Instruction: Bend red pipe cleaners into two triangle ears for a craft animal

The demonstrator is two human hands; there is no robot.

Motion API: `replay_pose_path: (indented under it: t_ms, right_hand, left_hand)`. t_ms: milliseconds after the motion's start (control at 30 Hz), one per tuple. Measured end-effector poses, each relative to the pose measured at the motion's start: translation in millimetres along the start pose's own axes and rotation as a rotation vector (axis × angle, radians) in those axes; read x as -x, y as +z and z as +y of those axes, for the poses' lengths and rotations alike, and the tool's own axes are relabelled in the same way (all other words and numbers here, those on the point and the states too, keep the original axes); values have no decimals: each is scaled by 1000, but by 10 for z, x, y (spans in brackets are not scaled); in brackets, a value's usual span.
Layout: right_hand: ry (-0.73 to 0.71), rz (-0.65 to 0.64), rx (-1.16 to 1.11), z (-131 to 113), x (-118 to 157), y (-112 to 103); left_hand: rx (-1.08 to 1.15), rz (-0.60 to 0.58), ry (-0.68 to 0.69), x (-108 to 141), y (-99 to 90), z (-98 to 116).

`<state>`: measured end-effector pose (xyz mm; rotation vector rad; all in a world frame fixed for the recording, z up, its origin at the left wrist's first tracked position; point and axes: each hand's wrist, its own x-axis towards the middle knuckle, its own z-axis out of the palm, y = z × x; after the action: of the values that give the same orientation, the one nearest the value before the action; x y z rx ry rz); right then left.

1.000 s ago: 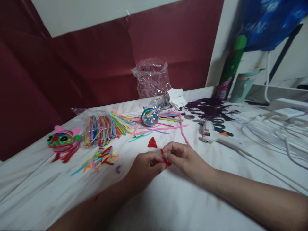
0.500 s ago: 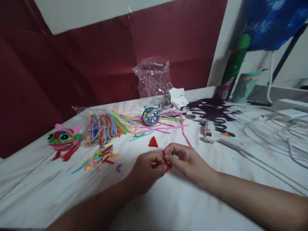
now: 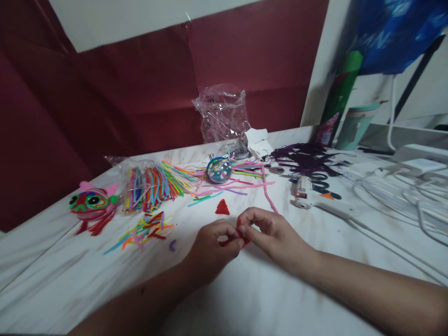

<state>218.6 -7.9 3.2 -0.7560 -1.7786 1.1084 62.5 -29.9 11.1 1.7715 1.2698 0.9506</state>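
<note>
Between my two hands is a bent red pipe cleaner, mostly hidden by the fingers. My left hand pinches it from the left with thumb and forefinger. From the right, my right hand grips its upper part between thumb and fingertips. Just beyond the hands, a small red triangle of wound pipe cleaner lies flat on the white marbled table. A purple curled piece rests left of my left hand.
Cut pipe cleaner scraps and a bagged bundle lie left, near a pink-eared pipe cleaner figure. Behind stands a decorated clear ball. At right are a white glue gun, scissors, purple shreds and cables.
The red pipe cleaner is bent further in, and less of it shows between my fingers. Both hands stay almost in the same place.
</note>
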Motion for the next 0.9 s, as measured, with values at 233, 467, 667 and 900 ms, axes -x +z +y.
replay_pose_path:
  t_ms: [233, 467, 667, 900]
  right_hand:
    - [-233, 31, 180, -22, 32, -20]
    - [-700, -4, 593, 0, 29, -105]
    - [-434, 20, 343, -38, 4, -71]
    - [62, -41, 43, 5, -2, 20]
  left_hand:
    - [118, 46, -89, 0, -36, 4]
    - [622, 74, -174, -43, -83, 24]
    - [425, 119, 31, -25, -140, -15]
    - [10, 203, 269, 19, -116, -9]
